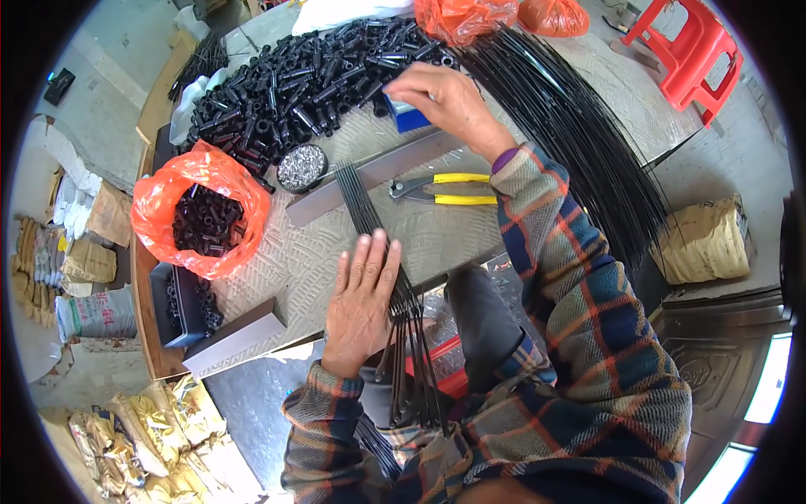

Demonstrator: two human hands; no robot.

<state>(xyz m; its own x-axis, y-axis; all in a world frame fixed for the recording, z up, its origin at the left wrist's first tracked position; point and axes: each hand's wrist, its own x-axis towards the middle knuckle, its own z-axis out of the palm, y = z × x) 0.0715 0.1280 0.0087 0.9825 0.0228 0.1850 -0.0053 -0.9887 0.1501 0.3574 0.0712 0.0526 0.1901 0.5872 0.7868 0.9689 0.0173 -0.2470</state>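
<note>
My left hand (363, 294) lies flat with its fingers stretched out, its edge and fingertips on a row of thin black rods (359, 197). The rods lie side by side across a grey metal angle bar (395, 172), and their lower ends fan out over my lap. Past the bar, my right hand (453, 105) is raised over a small blue box (409, 116), thumb and fingers drawn together in a pinch. Whatever is between those fingertips, if anything, is hidden. Yellow-handled pliers (445, 189) rest on the table between my hands, beside the bar.
A round dish of small silvery pieces (302, 168) sits near the rod tips. Behind it spreads a heap of black tubular parts (311, 84). An orange bag (151, 210) with similar parts is at left. Long black rods (571, 118) cover the right side; a red stool (684, 55) stands beyond.
</note>
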